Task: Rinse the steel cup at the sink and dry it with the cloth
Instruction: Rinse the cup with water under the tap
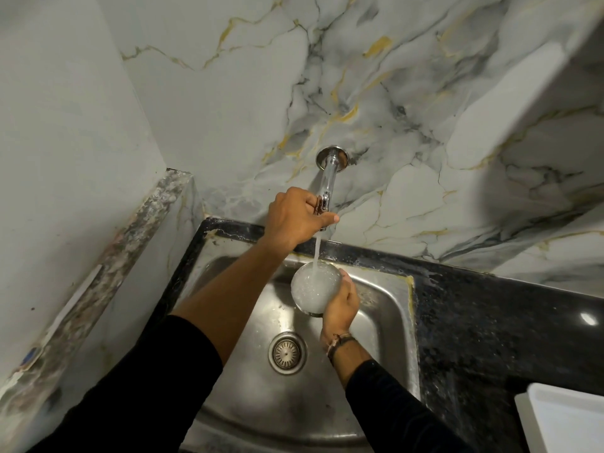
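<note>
My right hand (340, 305) grips the steel cup (314, 287) upright over the steel sink (385, 299), fingers wrapped round its right side. The cup is full of frothy white water, and a thin stream falls into it from the chrome wall tap (327, 178). My left hand (295, 219) is closed around the tap's handle just above the cup. No cloth is in view.
The drain strainer (287, 353) lies in the basin below the cup. A black speckled counter (490, 328) runs to the right, with a white tray-like object (565, 420) at its near right corner. Marble-patterned walls close in behind and on the left.
</note>
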The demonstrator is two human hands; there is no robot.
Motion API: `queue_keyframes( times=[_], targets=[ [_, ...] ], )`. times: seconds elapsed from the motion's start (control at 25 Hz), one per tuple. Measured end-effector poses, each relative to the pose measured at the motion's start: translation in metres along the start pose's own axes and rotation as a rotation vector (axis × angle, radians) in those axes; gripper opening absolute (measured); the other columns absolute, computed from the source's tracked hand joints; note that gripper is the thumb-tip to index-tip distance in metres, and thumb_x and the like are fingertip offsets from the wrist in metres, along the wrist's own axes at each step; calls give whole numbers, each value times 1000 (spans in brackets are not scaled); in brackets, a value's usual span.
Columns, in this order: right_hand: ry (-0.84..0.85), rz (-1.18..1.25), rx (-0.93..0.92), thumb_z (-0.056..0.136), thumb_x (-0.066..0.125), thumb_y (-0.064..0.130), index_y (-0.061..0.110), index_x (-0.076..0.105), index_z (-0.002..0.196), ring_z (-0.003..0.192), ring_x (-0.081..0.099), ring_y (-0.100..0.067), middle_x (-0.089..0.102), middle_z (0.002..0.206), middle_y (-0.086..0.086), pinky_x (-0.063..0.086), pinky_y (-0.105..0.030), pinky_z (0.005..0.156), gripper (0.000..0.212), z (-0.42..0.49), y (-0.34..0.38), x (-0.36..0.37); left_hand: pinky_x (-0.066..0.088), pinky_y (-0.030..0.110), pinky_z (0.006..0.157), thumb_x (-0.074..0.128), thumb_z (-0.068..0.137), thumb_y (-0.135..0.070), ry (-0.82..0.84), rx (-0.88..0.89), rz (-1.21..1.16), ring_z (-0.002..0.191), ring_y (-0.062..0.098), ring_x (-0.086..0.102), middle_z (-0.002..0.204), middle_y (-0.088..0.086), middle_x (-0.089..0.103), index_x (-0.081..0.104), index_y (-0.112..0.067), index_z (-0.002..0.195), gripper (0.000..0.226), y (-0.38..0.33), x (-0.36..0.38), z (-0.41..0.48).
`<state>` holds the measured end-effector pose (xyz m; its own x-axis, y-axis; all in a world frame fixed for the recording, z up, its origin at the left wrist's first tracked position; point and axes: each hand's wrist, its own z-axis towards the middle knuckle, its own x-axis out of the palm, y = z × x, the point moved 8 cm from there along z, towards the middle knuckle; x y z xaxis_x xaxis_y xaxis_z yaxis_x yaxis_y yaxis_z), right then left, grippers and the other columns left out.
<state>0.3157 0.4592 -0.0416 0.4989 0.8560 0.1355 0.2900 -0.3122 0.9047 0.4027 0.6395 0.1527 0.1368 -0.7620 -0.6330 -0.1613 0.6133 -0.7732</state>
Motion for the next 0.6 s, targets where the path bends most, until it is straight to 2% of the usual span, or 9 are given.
queue_keyframes(
  times=[0.12, 0.24, 0.36, 0.44, 0.52, 0.6],
  targets=[
    [67, -238, -262, 112, 47, 29, 18, 74, 133, 128, 68, -20, 75, 133, 0, 56, -48, 112, 36, -2, 30, -7, 60, 41, 71, 87, 68, -69, -126, 19, 222, 76, 24, 72, 72, 1, 72, 70, -18, 73, 54, -9, -4, -1],
    [205, -532, -597, 109, 49, 35, 18, 75, 133, 124, 69, -9, 76, 132, 4, 56, -35, 109, 39, -14, 64, -2, 59, 44, 74, 85, 70, -71, -125, 22, 305, 84, 29, 71, 83, 7, 73, 68, -15, 80, 59, -17, -4, 0],
    [331, -816, -936, 106, 51, 40, 21, 78, 129, 113, 72, -13, 77, 128, 1, 63, -37, 93, 40, -31, 86, 7, 59, 44, 75, 86, 72, -68, -117, 29, 312, 86, 31, 72, 87, 9, 74, 67, -13, 83, 60, -22, -6, -3],
    [386, -987, -1172, 105, 53, 40, 25, 80, 125, 99, 77, -18, 76, 125, -1, 65, -35, 70, 37, -45, 98, 15, 57, 42, 73, 86, 72, -67, -124, 27, 309, 87, 31, 72, 88, 10, 74, 67, -12, 84, 59, -22, -6, -4],
    [417, -1117, -1442, 104, 56, 40, 28, 82, 121, 81, 78, -19, 78, 120, -2, 57, -28, 50, 33, -63, 110, 22, 55, 41, 72, 87, 72, -67, -130, 21, 303, 88, 32, 73, 90, 10, 75, 68, -12, 85, 59, -23, -7, -5],
    [437, -1171, -1636, 105, 57, 41, 30, 83, 118, 73, 77, -19, 79, 117, -3, 52, -25, 45, 31, -80, 122, 26, 56, 42, 73, 87, 71, -67, -127, 14, 293, 89, 32, 73, 91, 11, 76, 68, -11, 86, 61, -23, -6, -6]
  ],
)
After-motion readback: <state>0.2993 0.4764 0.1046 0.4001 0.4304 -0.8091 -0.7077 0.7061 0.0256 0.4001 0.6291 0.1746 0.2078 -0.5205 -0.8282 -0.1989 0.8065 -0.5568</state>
